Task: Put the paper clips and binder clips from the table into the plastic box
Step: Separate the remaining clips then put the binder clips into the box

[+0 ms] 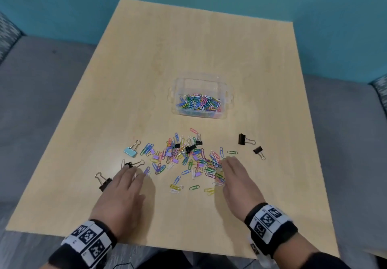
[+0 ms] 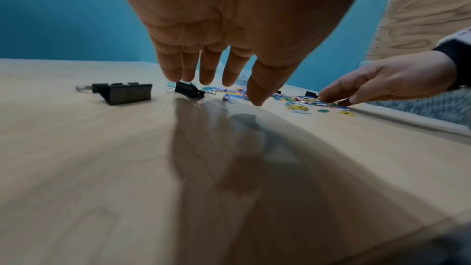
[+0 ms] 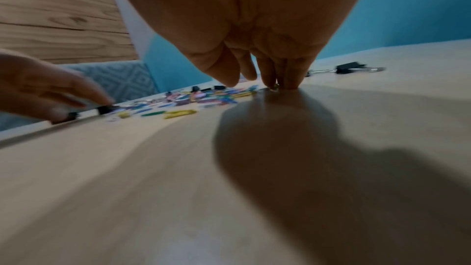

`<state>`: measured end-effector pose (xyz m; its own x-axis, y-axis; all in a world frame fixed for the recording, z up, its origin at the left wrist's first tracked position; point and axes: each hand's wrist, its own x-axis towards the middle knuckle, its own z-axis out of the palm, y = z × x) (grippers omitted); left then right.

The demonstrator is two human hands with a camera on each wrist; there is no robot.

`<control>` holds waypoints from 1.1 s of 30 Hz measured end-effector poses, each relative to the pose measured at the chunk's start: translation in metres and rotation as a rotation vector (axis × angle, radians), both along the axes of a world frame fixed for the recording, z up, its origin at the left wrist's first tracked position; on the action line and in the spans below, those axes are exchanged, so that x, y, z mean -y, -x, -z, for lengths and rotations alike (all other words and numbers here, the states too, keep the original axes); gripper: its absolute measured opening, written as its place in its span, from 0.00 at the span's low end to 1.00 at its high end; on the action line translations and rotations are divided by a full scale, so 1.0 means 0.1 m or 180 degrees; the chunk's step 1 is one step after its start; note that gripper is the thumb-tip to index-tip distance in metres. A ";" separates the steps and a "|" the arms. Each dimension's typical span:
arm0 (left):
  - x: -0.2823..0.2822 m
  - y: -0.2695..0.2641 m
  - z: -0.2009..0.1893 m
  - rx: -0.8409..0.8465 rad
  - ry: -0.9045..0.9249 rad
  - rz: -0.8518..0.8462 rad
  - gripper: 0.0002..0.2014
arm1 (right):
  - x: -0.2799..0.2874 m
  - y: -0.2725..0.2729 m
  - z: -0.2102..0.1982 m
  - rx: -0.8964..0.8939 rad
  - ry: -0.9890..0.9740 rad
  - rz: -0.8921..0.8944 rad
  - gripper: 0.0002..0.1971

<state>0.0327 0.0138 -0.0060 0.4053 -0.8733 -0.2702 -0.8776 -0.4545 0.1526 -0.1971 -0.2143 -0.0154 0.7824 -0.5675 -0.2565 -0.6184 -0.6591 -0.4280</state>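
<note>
A clear plastic box (image 1: 227,99) stands mid-table, partly filled with coloured paper clips. A loose heap of coloured paper clips (image 1: 188,157) and small binder clips lies in front of it. My left hand (image 1: 127,179) hovers flat with straight fingers at the heap's left edge, its fingertips (image 2: 206,80) just above a black binder clip (image 2: 188,90). A larger black binder clip (image 2: 125,93) lies left of it. My right hand (image 1: 229,170) is flat at the heap's right edge, its fingertips (image 3: 288,84) touching the table beside the clips.
A blue binder clip (image 1: 130,151) lies at the heap's left. Two black binder clips (image 1: 243,139) (image 1: 258,150) lie to the right. The wooden table (image 1: 188,49) has grey seating on both sides and a teal wall behind.
</note>
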 end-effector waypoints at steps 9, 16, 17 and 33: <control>0.27 0.31 -0.07 0.0077 0.0420 -0.0087 0.23 | 0.10 -0.25 0.07 0.0119 0.0293 -0.0255 0.30; 0.44 0.47 -0.09 -0.0316 0.0445 -0.0034 0.27 | -0.14 -0.16 0.01 0.0327 0.0360 -0.0735 0.29; 0.40 0.49 -0.07 -0.0374 0.0547 -0.0066 0.26 | -0.12 -0.10 0.01 0.0392 0.0329 -0.0547 0.28; 0.49 0.38 0.01 -0.0839 0.0461 -0.0760 0.27 | -0.32 -0.07 -0.08 0.0226 -0.0093 0.0378 0.27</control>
<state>-0.0052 -0.0355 -0.0070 0.5350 -0.7995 -0.2731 -0.6716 -0.5986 0.4365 -0.1899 -0.1822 -0.0077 0.7268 -0.6504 -0.2208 -0.6589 -0.5696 -0.4913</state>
